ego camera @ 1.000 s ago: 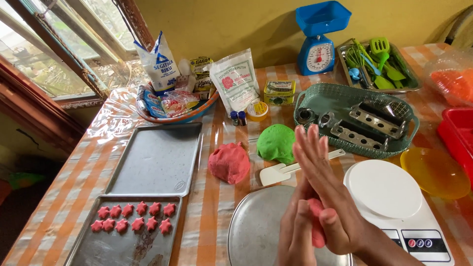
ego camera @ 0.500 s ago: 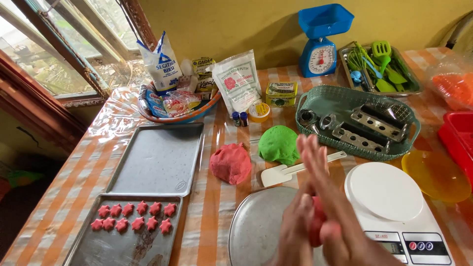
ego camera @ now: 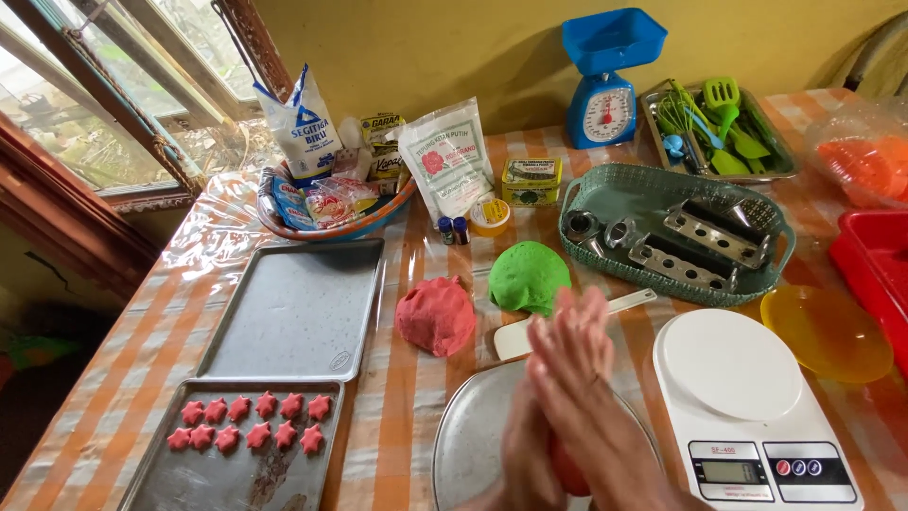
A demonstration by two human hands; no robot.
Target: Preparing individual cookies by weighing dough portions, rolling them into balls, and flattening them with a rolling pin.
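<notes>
We are working at a long table under orange-checked clear plastic (ego camera: 142, 341) beside a window, with one grey metal baking tray (ego camera: 298, 308) bare and the nearer tray (ego camera: 236, 473) carrying two rows of red star-shaped dough pieces (ego camera: 251, 423), so most of it is unfilled. The big red dough mound (ego camera: 436, 315) and green dough mound (ego camera: 529, 275) are waiting. Over the round metal plate (ego camera: 463, 445) we are pressing a small red dough piece (ego camera: 567, 470) between our right hand (ego camera: 572, 369) and left hand (ego camera: 528, 454), fingers seemingly flat and together, though blurred.

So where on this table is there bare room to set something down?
The upper baking tray is bare, between the snack basket and the tray of red star cookies. The white scale's platter and yellow plate are unoccupied. It is crowded around the red dough, green dough and hands.
</notes>
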